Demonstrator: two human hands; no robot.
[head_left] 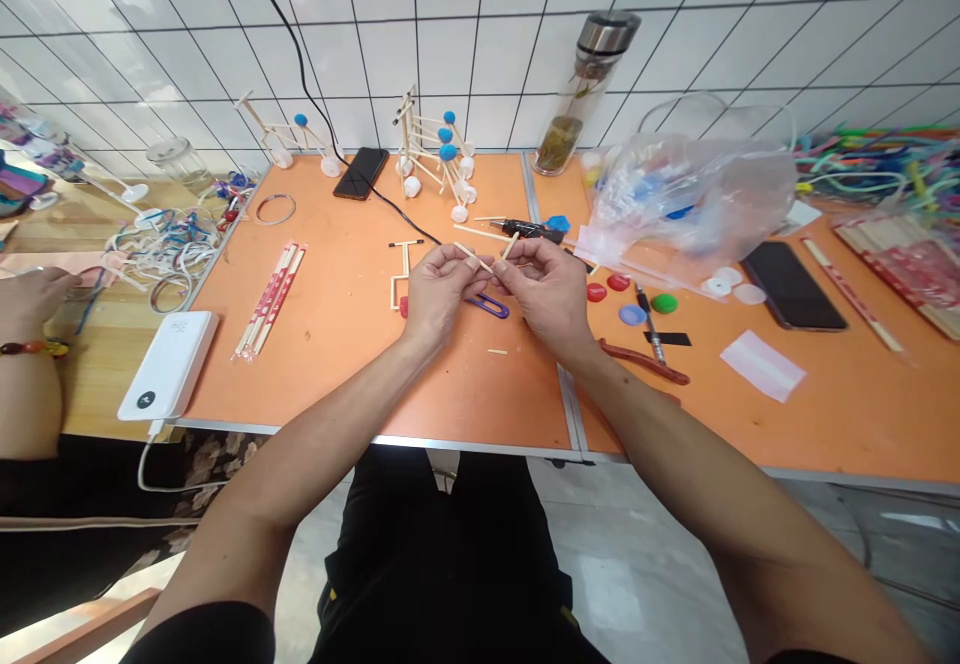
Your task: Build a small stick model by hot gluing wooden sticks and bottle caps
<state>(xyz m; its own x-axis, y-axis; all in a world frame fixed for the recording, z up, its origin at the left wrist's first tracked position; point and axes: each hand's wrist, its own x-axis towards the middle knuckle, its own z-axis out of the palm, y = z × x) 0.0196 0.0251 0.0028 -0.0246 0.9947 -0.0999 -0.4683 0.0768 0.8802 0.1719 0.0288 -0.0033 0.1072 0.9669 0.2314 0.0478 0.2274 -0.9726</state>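
Observation:
Above the orange table, my left hand (441, 289) is closed in a pinch on a short wooden stick (471, 255) that slants down to the right. My right hand (546, 289) pinches a second short wooden stick (511, 245), which points up. The tips of the two sticks meet or nearly meet between my fingers. Below my hands lies a purple loop-shaped piece (491, 306), partly hidden. A small frame of glued sticks (405, 259) rests left of my left hand, beside a red cap (404, 306). A thin wood scrap (497, 351) lies nearer the front edge.
Stick models with blue balls and white wheels (442, 149) stand by the tiled wall. Wrapped chopsticks (271, 299) and a white power bank (169, 364) lie left, near another person's hand (34, 299). Rightward are pliers (645, 360), a plastic bag (697, 184), a phone (795, 284) and a glass bottle (574, 109).

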